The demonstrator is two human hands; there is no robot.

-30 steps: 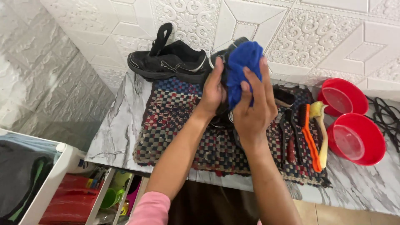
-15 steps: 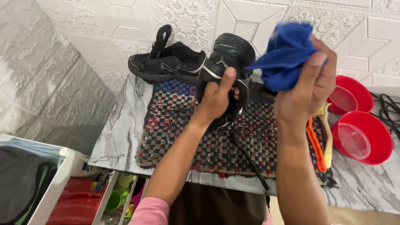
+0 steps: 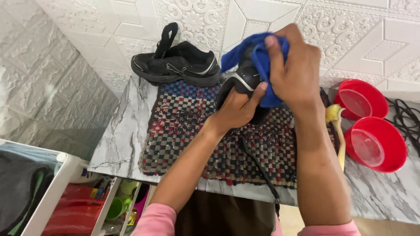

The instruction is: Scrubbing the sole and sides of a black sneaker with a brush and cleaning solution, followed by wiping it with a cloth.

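While a black shoe (image 3: 243, 83) is gripped from below by the left hand (image 3: 238, 109), a blue cloth (image 3: 262, 65) is clenched against it by the right hand (image 3: 295, 70); a checkered mat (image 3: 192, 131) lies underneath.

Shoe and cloth held over the mat, centre frame.
The second shoe (image 3: 175, 65) lies upper left at the mat's (image 3: 183, 126) far edge, against the wall. Two bowls (image 3: 374, 144) sit on the counter (image 3: 122, 135) at right, a brush (image 3: 337, 131) between them and the mat. Shelves (image 3: 109, 205) lower left.
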